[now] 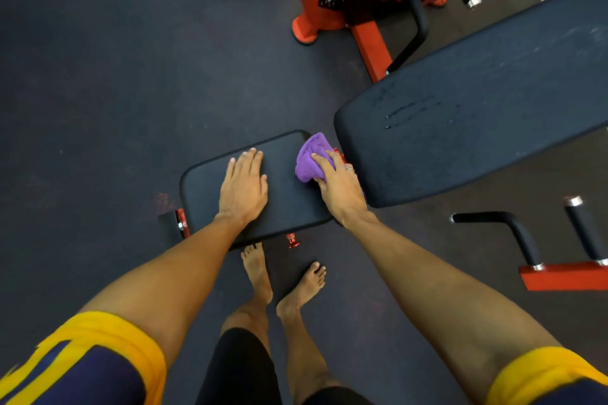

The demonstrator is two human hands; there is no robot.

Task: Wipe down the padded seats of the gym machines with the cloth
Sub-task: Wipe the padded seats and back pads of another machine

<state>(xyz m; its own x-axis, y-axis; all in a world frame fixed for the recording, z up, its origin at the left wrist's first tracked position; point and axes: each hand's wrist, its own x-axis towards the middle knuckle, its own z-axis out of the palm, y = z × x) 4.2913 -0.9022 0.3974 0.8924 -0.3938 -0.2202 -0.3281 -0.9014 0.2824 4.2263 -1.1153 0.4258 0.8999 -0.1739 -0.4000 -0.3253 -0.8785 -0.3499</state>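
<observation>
A small black padded seat [286,194] sits low in the middle of the view. My left hand [243,186] lies flat on its left half, fingers straight. A bunched purple cloth [309,158] rests on the seat's far right corner, and my right hand [339,184] presses on it with the fingers partly curled over the fabric. Just right of the cloth begins the long black padded backrest [477,115], which slants up to the right and carries a few wet streaks.
Dark rubber floor [98,92] surrounds the bench. A red machine frame [371,39] with black handles stands at the back. More black handles on a red bar [559,273] are at the right. My bare feet [283,279] stand just before the seat.
</observation>
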